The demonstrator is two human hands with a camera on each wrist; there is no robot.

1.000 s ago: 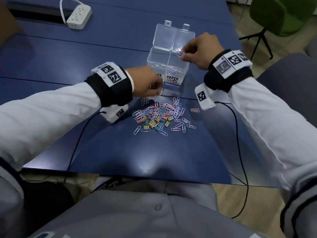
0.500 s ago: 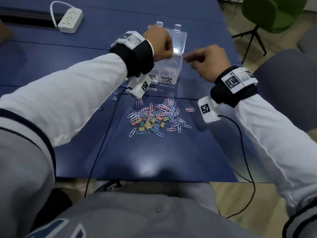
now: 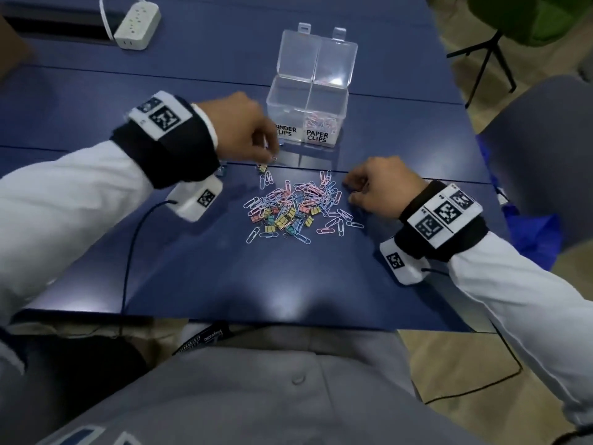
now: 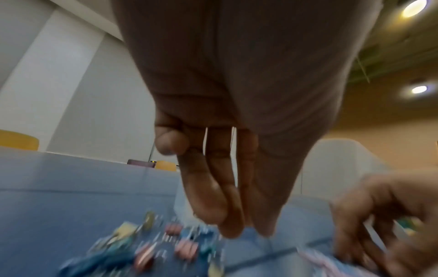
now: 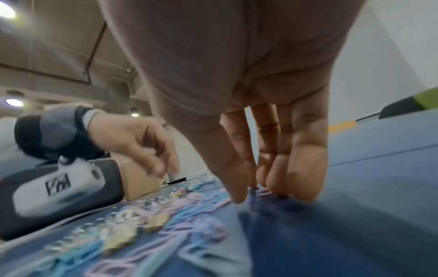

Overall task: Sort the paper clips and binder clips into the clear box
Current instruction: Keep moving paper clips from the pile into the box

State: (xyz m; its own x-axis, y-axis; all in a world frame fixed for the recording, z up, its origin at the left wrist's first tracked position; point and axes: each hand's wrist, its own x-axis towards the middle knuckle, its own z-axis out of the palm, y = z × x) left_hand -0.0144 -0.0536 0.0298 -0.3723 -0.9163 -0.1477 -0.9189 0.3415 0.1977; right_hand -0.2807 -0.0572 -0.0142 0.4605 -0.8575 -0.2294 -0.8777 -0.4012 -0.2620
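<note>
The clear box (image 3: 290,101) stands open at the back of the blue table (image 3: 224,277). Its right half, labelled PAPER CLIPS, holds pink paper clips (image 3: 321,123); the left label reads BINDER CLIPS. In front lies a mixed pile of clips (image 3: 293,208). My left hand (image 3: 272,157) hangs fingers down over the pile's far left edge, just above a small binder clip (image 3: 262,168). In the blurred left wrist view its fingers (image 4: 227,211) are nearly straight with nothing seen between them. My right hand (image 3: 349,192) is down at the pile's right edge, thumb and fingertips (image 5: 301,180) pinching a pink paper clip (image 5: 263,192) on the table.
A white power strip (image 3: 138,22) lies at the back left. A green chair (image 3: 529,17) and a grey chair (image 3: 545,149) stand to the right. Wrist camera cables (image 3: 131,252) run off the table's front edge. A few loose clips (image 3: 222,171) lie under my left wrist.
My left hand has dropped from over the box to the pile's far left edge. My right hand has moved from beside the box down to the pink clip at the pile's right.
</note>
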